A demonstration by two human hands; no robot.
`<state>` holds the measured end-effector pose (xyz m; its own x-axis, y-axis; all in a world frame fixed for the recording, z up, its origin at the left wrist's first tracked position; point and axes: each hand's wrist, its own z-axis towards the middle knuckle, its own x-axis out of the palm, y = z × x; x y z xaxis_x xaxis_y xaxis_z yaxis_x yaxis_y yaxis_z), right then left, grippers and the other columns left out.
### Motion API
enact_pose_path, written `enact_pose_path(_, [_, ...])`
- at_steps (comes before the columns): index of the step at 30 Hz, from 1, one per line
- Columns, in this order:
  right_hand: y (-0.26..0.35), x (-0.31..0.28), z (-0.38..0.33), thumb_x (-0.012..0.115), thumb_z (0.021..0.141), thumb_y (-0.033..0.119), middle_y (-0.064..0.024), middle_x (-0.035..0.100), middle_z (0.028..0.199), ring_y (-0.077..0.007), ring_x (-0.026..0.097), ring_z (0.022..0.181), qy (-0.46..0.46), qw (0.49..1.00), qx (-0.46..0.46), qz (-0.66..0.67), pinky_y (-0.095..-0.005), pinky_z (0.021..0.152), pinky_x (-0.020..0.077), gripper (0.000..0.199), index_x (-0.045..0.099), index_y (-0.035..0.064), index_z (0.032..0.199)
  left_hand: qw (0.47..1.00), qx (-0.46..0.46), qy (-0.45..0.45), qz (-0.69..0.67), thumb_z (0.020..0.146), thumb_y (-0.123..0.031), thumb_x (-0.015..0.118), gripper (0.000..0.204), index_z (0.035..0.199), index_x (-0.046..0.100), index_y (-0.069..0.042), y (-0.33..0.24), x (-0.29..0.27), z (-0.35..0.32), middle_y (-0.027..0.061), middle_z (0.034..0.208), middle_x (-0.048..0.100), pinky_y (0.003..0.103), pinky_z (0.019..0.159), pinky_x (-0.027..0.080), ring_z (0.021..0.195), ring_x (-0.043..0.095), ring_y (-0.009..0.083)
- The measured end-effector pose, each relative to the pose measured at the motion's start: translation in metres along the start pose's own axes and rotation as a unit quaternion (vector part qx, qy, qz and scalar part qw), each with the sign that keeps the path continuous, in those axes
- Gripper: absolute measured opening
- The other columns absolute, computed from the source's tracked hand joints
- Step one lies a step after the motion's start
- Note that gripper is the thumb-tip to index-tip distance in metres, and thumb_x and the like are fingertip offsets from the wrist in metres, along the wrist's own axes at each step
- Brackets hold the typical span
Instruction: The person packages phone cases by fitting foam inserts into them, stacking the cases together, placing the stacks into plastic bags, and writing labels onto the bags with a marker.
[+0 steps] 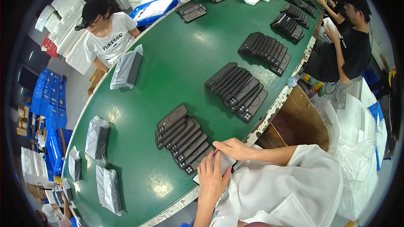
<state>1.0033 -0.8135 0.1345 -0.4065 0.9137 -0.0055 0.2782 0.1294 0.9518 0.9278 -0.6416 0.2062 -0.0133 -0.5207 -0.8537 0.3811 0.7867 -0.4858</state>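
My left hand (pixel 212 178) lies over a thin white sheet or pouch (pixel 226 162) at the table's near edge, its fingers bent onto it and its thumb to the right. My right hand (pixel 232 149) pinches the far edge of the same white piece, fingertips close to the left fingers. A small dark edge shows between the hands; what it belongs to is hidden. Just beyond them is a fanned row of dark phone cases (pixel 181 136) with round camera openings and ring outlines. The nearest cases almost touch my left fingers.
More fanned phone cases (pixel 237 90) line the right side of the green table (pixel 160 84). Plastic-wrapped dark bundles (pixel 126 68) stand along the left. A person in a white shirt (pixel 111 35) is across; co-workers sit far right. An open cardboard box (pixel 301 117) and plastic bags (pixel 351 143) stand at right.
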Motion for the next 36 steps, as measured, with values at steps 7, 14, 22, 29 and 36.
enact_pose_path(7, [0.016,0.012,0.003,0.054,0.116,0.04,0.002,0.067,0.082,-0.0065,0.056,0.078,0.017,0.999,0.012,0.034,-0.0279,0.07,0.0487,0.052,0.077,-0.0058,0.104,0.992,-0.001,-0.128,-0.021,0.078,-0.008,0.079,0.05,0.126,0.063,0.0,0.032,0.016,0.0,0.0162,0.121,0.074,0.046,0.09,0.058,0.1,0.073,0.0349])
enact_pose_path(14, [0.027,0.017,-0.004,0.056,0.116,0.032,0.0029,0.068,0.087,-0.007,0.056,0.079,0.078,0.995,-0.061,0.006,-0.0261,0.07,0.0481,0.042,0.076,-0.0041,0.114,0.971,-0.058,-0.229,-0.045,0.078,-0.005,0.078,0.042,0.117,0.062,-0.002,0.031,0.013,-0.019,0.0148,0.121,0.076,0.044,0.088,0.063,0.098,0.077,0.0336])
enact_pose_path(22, [0.053,0.011,0.013,0.059,0.112,0.019,-0.0001,0.072,0.087,-0.0067,0.06,0.082,-0.047,0.98,-0.129,-0.143,-0.0262,0.075,0.0508,0.03,0.076,-0.0046,0.114,0.768,-0.176,-0.592,-0.168,0.09,0.007,0.064,0.045,0.131,0.047,-0.002,0.038,-0.014,-0.031,0.0101,0.105,0.064,0.032,0.085,0.056,0.092,0.065,0.0183])
enact_pose_path(29, [0.101,0.022,0.038,0.062,0.11,0.019,-0.0013,0.068,0.079,-0.005,0.055,0.073,-0.084,0.974,-0.198,-0.069,-0.0247,0.068,0.0477,0.025,0.078,-0.0007,0.11,0.645,-0.373,-0.452,-0.491,0.095,-0.008,0.083,0.048,0.133,0.054,-0.003,0.028,-0.043,-0.034,0.0029,0.104,0.061,0.025,0.066,0.045,0.083,0.056,0.0104])
enact_pose_path(36, [0.1,0.021,0.023,0.065,0.108,0.015,-0.0019,0.072,0.103,-0.0072,0.063,0.09,0.119,0.973,-0.164,0.108,-0.023,0.077,0.051,0.03,0.07,-0.0025,0.132,0.569,-0.304,-0.488,-0.588,0.101,-0.008,0.075,0.019,0.116,0.064,-0.006,0.013,-0.037,-0.024,0.0074,0.102,0.072,0.032,0.062,0.054,0.07,0.066,0.0197])
